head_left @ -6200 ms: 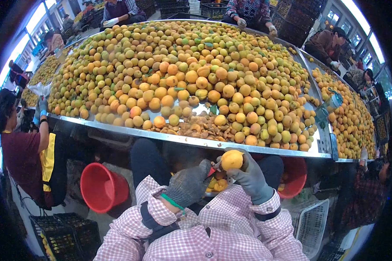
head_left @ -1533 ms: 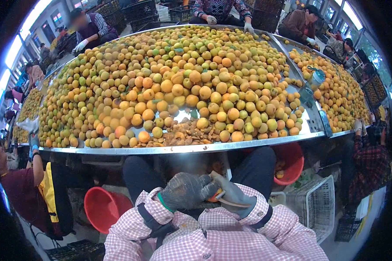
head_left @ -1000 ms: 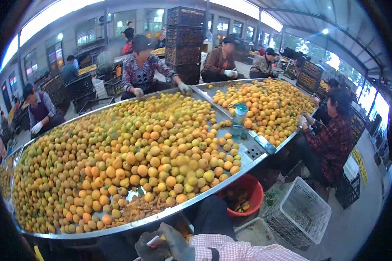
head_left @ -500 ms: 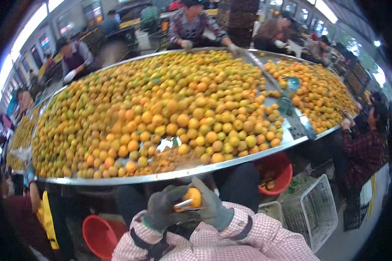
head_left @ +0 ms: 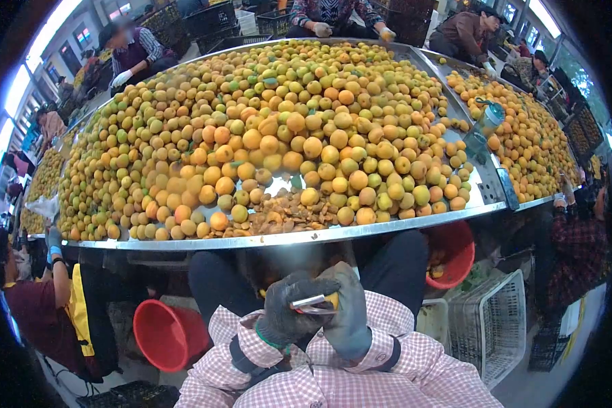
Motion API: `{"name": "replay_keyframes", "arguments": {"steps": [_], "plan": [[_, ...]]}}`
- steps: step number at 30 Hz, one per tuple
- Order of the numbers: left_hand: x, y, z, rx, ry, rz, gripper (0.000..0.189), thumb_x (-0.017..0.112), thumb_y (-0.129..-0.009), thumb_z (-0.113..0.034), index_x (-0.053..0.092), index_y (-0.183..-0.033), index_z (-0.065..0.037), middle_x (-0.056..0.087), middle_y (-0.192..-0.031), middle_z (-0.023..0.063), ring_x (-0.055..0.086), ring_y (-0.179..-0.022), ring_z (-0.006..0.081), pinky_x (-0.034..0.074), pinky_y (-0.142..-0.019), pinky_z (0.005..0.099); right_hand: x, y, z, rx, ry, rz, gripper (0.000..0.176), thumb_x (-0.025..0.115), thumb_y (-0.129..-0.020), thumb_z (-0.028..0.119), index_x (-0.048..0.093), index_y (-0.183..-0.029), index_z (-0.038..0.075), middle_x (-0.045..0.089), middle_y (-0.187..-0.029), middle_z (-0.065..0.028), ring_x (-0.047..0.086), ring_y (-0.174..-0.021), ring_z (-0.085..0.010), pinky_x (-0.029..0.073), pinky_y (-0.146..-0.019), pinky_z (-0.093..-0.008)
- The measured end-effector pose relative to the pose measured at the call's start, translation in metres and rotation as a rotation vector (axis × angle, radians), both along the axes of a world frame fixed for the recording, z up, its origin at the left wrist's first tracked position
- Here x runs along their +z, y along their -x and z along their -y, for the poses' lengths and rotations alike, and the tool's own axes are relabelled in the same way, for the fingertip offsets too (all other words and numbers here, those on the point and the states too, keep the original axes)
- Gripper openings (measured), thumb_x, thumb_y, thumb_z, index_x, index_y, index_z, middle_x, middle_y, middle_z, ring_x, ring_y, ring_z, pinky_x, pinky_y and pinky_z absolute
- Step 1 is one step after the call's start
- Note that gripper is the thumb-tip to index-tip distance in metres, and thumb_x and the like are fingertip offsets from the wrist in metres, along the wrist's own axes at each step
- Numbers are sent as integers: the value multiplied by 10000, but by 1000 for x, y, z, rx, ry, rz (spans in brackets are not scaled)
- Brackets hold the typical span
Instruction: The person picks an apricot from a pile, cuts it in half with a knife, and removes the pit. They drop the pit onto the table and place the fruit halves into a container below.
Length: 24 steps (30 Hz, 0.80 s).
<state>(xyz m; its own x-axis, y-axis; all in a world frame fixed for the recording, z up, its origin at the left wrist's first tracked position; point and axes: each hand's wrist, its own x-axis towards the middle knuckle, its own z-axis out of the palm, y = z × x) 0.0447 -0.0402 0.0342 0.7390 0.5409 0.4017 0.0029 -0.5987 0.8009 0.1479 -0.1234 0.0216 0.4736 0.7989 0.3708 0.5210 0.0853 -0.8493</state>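
My left hand (head_left: pixel 285 313), in a dark grey glove, is closed around a small tool with a bright metal blade (head_left: pixel 309 301), which looks like a peeler. My right hand (head_left: pixel 347 313), also gloved in grey, has its fingers bent around a round orange-yellow fruit (head_left: pixel 332 300). Only a sliver of this fruit shows beside the blade; the glove hides the rest. Both hands are together above my lap, just below the metal rim (head_left: pixel 279 239) of the table. Beyond the rim lies a broad heap of orange, yellow and greenish fruits (head_left: pixel 272 143).
Brownish scraps (head_left: pixel 289 214) lie near the rim. Red buckets stand at left (head_left: pixel 171 335) and right (head_left: pixel 450 255), beside a white crate (head_left: pixel 502 326). A bottle (head_left: pixel 486 122) sits near the metal divider (head_left: pixel 449 85). Co-workers sit around the table, one with a white-gloved hand (head_left: pixel 122 78).
The view has tipped downward, so the table sits higher in the picture. My hands remain together; the fruit between them was mostly visible before and is now largely covered by my right hand.
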Motion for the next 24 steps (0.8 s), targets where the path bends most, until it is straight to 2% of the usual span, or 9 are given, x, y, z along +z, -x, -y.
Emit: {"name": "replay_keyframes", "arguments": {"steps": [4, 6, 8, 10, 12, 16, 21, 23, 24], "plan": [[-20, -11, 20, 248, 424, 261, 196, 594, -821, -121, 662, -989, -47, 657, -850, 105, 639, -726, 212, 508, -681, 302, 6, 10, -7, -190, -9, -35, 121, 548, -773, 113, 515, -839, 18, 493, -770, -143, 510, -754, -323, 411, -667, -394], [-37, -11, 23, 254, 631, 302, 190, 559, -861, -122, 654, -986, -15, 666, -884, 96, 634, -764, 186, 503, -703, 305, -1, 4, -4, -97, 85, -370, 174, 500, -804, 83, 521, -949, -10, 534, -844, -169, 532, -801, -359, 433, -720, -404], [-40, -12, 17, 278, 864, 186, 242, 584, -857, -152, 628, -1039, 1, 669, -890, 95, 631, -798, 189, 499, -728, 302, -36, -8, -14, -164, 4, 434, 247, 435, -879, 107, 508, -1056, -49, 570, -915, -191, 566, -872, -353, 454, -790, -381], [-27, -5, 6, 282, 864, -1, 370, 666, -812, -214, 593, -1112, -10, 659, -937, 109, 634, -833, 216, 500, -741, 314, -35, -21, -13, -55, 4, 263, 310, 444, -914, 173, 501, -1108, -62, 589, -1015, -169, 585, -953, -264, 477, -818, -327], [-26, 0, -9, -58, 338, 3, 558, 752, -733, -292, 548, -1190, -46, 639, -990, 128, 640, -853, 266, 510, -735, 350, 0, -28, -11, 398, 178, -1183, 327, 477, -926, 235, 508, -1104, -38, 583, -1064, -123, 568, -981, -177, 496, -781, -303], [-1, 11, -23, -259, -311, -330, 754, 809, -581, -321, 511, -1255, -162, 625, -991, 143, 641, -837, 312, 520, -685, 377, -66, -29, 1, 536, 149, -1336, 326, 628, -820, 100, 487, -1099, 6, 540, -985, -51, 577, -857, -137, 507, -747, -272], [-6, 11, -13, -294, -346, -454, 734, 806, -575, -319, 533, -1242, -183, 652, -909, 120, 656, -760, 287, 522, -648, 363, -26, -17, 8, 339, 146, -1290, 395, 763, -673, 139, 505, -955, 40, 498, -838, -50, 550, -813, -182, 478, -735, -324], [-12, 5, -2, -138, -107, -111, 681, 800, -605, -325, 556, -1224, -177, 658, -895, 127, 660, -782, 285, 523, -657, 364, -6, -18, 4, 145, 131, -422, 288, 733, -688, 151, 534, -862, 36, 497, -783, -99, 547, -737, -261, 444, -663, -361], [-15, 5, 3, -139, -107, -110, 681, 800, -605, -325, 556, -1224, -177, 658, -895, 127, 660, -782, 285, 523, -657, 364, 3, -20, 1, 145, 131, -421, 288, 733, -688, 151, 534, -862, 36, 497, -783, -99, 547, -737, -261, 444, -663, -361]]}}
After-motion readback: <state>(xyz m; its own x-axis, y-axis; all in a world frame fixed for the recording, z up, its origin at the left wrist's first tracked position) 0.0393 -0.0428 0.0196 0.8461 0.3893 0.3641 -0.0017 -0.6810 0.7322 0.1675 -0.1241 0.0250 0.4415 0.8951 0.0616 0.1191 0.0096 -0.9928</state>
